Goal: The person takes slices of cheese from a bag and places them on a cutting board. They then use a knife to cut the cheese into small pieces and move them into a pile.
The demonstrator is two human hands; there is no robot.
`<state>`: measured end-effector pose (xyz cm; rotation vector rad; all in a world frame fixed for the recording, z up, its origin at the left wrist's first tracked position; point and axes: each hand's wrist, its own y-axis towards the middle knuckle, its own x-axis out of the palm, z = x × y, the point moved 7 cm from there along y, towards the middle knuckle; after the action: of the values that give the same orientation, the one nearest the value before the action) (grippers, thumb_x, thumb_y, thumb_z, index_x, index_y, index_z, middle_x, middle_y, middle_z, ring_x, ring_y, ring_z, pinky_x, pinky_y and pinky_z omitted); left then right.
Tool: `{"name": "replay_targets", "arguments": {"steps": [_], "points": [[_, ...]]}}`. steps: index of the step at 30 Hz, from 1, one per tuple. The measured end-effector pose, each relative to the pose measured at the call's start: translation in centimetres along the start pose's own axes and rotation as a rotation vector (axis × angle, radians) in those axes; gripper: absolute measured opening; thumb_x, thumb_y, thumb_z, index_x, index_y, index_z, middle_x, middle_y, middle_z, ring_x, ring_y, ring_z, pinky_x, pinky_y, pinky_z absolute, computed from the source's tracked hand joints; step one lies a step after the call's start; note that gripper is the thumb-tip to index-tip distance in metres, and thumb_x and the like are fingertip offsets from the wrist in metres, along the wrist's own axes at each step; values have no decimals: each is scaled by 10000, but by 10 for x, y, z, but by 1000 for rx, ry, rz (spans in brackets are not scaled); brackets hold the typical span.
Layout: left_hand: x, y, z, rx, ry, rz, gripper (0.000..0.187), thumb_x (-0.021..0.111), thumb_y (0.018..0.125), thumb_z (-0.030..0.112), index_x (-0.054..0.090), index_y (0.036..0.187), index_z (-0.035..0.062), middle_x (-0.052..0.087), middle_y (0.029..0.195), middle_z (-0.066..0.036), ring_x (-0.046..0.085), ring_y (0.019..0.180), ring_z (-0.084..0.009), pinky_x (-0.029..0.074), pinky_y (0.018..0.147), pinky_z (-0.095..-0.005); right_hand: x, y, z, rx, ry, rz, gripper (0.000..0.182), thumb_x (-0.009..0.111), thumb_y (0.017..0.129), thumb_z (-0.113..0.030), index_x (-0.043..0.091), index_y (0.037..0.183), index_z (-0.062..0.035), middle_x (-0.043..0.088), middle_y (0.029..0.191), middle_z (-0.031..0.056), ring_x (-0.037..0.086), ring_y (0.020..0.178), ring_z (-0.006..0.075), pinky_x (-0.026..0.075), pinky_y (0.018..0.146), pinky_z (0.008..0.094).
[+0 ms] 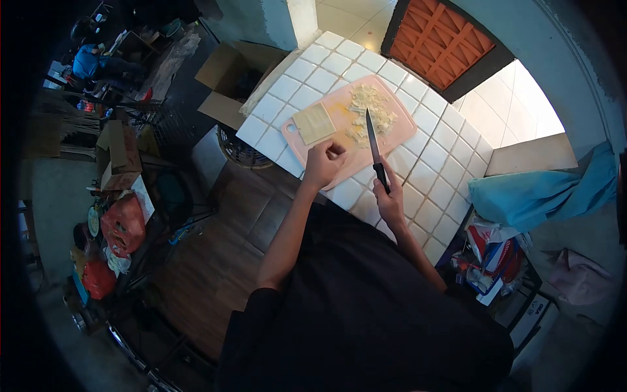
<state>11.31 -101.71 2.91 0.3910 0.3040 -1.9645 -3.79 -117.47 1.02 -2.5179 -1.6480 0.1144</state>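
Observation:
A pink cutting board (400, 134) lies on the white tiled counter (428, 171). Pale chopped strips (366, 104) are heaped on its far right part. Toward its left side rests a square stack of pale yellow sheets (314, 123). My right hand (390, 199) grips the black handle of a knife (373, 138), whose blade points away from me beside the strips. My left hand (324, 164) is at the board's near edge, just below the sheets, with its fingers curled together; anything between them is too small to make out.
An open cardboard box (222, 81) stands beyond the counter's left edge. Blue cloth (522, 196) hangs at the right, above a pile of bags and packets (496, 258). A person in blue (88, 63) is far off at the upper left.

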Motion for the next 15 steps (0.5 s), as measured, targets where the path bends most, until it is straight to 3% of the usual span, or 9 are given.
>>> {"name": "replay_targets", "arguments": {"steps": [1,3,5,6,8,9,12,13,15], "points": [[0,-5,-11,-37,76,-17,154,743,808,95,696,927,10,709,892,-136,690,723,-235,559,693,-362,-1,-1,3,24,-17,-10,578,533,971,1,435,1537,-69,580,1339,79,519,877,88,447,779,243],[1,-17,-15,25,196,44,158,733,810,127,704,926,22,692,922,-136,685,756,-264,561,709,-391,-3,0,10,49,-34,-18,574,536,973,-3,433,1535,-62,580,1380,94,575,931,112,473,819,267],[1,-29,-14,80,317,98,167,723,812,158,712,925,35,676,953,-137,681,790,-293,563,726,-420,-2,-2,7,-113,-266,-37,574,549,972,-19,435,1532,-79,591,1422,157,646,1133,232,494,940,346],[0,-33,-9,120,381,139,184,725,808,186,716,928,46,661,946,-121,669,826,-300,557,734,-434,-2,-5,2,-108,-266,-36,574,549,972,-19,435,1532,-79,591,1422,157,646,1133,232,494,940,346],[-2,-36,-4,162,443,180,201,728,804,213,720,931,57,647,939,-106,657,862,-307,551,742,-448,6,-11,-13,-66,-404,-118,574,559,972,-44,446,1529,-122,602,1401,221,608,1272,342,466,1035,401],[-3,-37,2,219,510,217,196,742,797,210,725,932,69,634,919,-94,644,876,-298,537,752,-440,6,-13,-12,-78,-460,-114,582,561,977,-74,447,1534,-197,660,1285,242,650,1180,383,491,997,412],[-2,-36,14,323,557,284,184,771,788,204,740,924,83,625,904,-78,623,890,-285,513,784,-420,7,-22,-6,7,-561,-181,587,558,987,-104,431,1543,-244,681,1224,242,670,1112,403,509,958,438],[-2,-36,18,369,541,313,177,786,786,202,750,913,86,630,910,-74,616,890,-282,502,805,-408,8,-24,-9,-140,-593,-157,601,554,987,-108,416,1549,-270,694,1182,235,678,1058,415,523,900,464],[4,-33,11,366,522,267,162,784,787,190,756,904,82,628,901,-69,615,891,-277,492,815,-407,8,-29,-7,-118,-614,-175,599,550,988,-111,417,1549,-271,694,1182,232,678,1051,415,526,884,473]]}}
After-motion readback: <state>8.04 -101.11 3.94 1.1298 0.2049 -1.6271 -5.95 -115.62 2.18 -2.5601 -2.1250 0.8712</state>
